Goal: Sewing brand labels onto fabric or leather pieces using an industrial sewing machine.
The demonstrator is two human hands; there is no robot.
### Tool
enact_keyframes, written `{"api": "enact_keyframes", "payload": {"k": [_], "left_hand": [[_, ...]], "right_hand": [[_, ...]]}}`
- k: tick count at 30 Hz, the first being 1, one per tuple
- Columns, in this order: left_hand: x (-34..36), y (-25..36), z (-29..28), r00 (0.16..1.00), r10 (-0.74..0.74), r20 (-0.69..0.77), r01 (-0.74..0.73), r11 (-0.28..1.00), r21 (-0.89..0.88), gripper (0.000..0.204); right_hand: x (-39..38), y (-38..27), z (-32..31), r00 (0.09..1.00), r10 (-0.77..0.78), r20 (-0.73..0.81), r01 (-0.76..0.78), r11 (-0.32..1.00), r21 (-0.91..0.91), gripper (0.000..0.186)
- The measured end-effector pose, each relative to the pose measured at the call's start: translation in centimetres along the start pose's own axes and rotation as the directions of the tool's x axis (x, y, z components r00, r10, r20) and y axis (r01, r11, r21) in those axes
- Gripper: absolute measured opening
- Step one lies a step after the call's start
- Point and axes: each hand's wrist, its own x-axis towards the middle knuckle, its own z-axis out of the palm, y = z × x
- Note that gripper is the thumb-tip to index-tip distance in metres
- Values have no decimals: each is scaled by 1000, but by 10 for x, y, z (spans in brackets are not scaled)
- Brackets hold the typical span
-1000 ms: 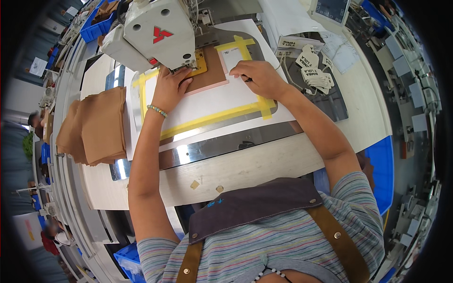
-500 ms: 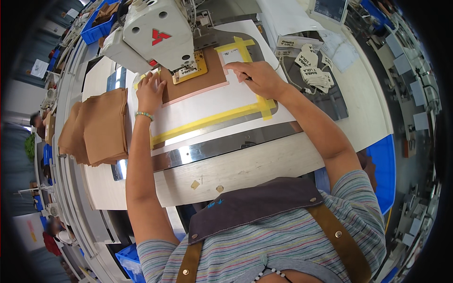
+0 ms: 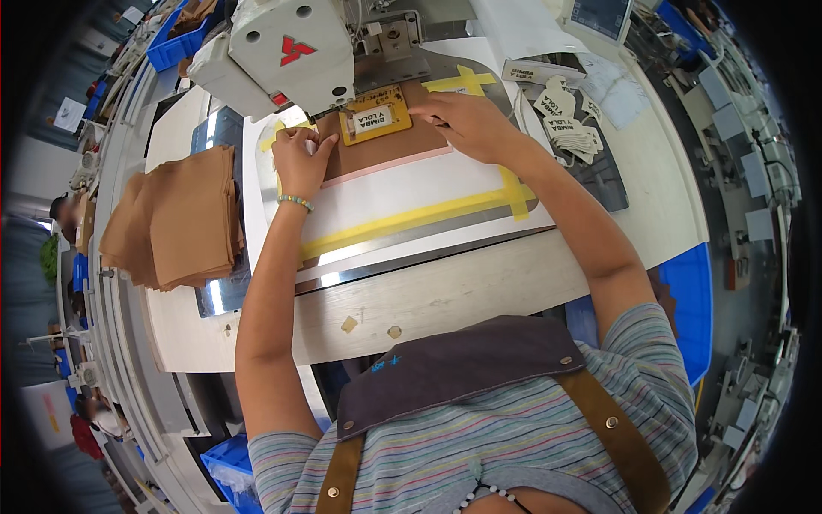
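A brown fabric panel (image 3: 384,159) with a pink-edged border lies on a white sheet (image 3: 377,201) framed with yellow tape. On the panel rests a yellow template frame (image 3: 401,128) with a white label (image 3: 372,119) in its window. My left hand (image 3: 301,163) is at the panel's left edge, thumb apart from the bent fingers, with nothing visible in it. My right hand (image 3: 469,128) reaches its index finger to the template's right side. Its other fingers are curled round something small and dark that I cannot make out. The sewing machine head (image 3: 291,56) stands just behind my left hand.
Stacked brown panels (image 3: 193,218) lie to the left. White labels (image 3: 572,137) are piled on the right, near a small box (image 3: 544,68) and a screen (image 3: 597,17). A blue bin (image 3: 689,308) stands beside the table's right edge.
The taped sheet, panel and template have shifted to the right relative to the machine head, and my left hand has moved right with them. My right index finger now reaches the template's side.
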Motion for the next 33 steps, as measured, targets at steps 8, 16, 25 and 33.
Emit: {"api": "enact_keyframes", "payload": {"k": [8,16,25,33], "left_hand": [[2,0,16,996,59,-59,-53,993,104,30],[-43,28,-22,907,-320,275,422,673,-608,43],[-29,35,-31,987,-100,125,134,946,-295,32],[-50,68,-40,954,-84,287,173,938,-300,33]], "right_hand": [[23,9,42,948,-313,-63,303,944,-133,34],[17,-15,-8,992,110,63,-118,981,151,42],[8,-12,3,1000,1,-6,-1,998,-61,33],[30,-35,22,990,-116,75,113,993,36,29]]}}
